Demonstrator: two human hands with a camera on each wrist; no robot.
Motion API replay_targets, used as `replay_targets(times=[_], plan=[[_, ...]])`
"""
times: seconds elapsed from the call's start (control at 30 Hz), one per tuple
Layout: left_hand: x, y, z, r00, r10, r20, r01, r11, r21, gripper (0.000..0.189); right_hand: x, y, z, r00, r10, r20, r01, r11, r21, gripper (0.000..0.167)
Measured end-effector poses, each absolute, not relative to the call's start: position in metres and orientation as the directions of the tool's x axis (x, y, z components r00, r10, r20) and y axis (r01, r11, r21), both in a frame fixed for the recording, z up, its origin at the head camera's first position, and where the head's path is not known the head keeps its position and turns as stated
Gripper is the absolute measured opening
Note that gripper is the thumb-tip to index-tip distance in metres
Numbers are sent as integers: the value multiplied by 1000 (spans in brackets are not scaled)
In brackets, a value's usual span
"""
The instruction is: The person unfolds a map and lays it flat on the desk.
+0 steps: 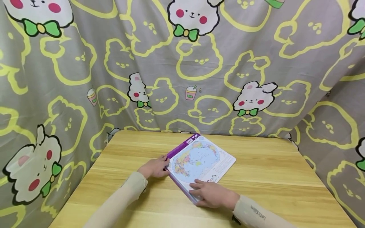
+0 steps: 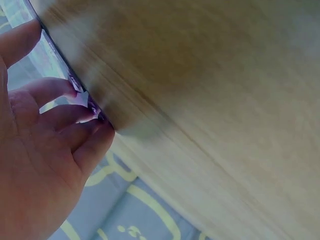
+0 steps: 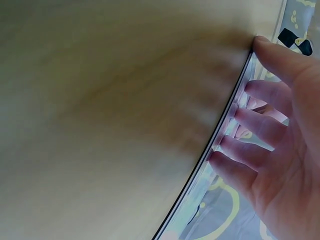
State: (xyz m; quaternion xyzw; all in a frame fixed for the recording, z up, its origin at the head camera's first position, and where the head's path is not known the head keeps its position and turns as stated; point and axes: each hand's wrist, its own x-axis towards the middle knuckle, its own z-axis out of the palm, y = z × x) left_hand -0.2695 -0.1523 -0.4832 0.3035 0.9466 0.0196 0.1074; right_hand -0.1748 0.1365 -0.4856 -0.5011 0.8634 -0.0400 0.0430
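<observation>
Flat map board (image 1: 205, 156), box or solid unclear, lies slantwise on table (image 1: 262, 180). Left hand (image 1: 155, 167) at left corner, clamped or touching: cannot tell. Right hand (image 1: 214, 193), fingers spread apart, touches near end.

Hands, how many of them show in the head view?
2: the left hand at the left corner of the map, and the right hand by its near corner.

We look down on a wooden table (image 1: 265, 177), yellowish and streaked with grain. Near its middle lies a map (image 1: 196, 161), printed side up, slanted to the table's edges, one corner pointing toward us, a purple strip (image 1: 180, 148) along its upper-left side.
</observation>
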Motion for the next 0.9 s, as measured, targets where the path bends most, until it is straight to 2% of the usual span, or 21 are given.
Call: replay_targets(times=[0.4,0.9], plan=[[-264,-151,-486,-777,610,-153,612,790,42,69,-177,147,-488,-490,-871,-38,-862,491,-123,52],[-261,-151,-488,-793,590,-152,591,806,48,68,-178,147,-489,-497,-867,-42,-857,497,-134,52]])
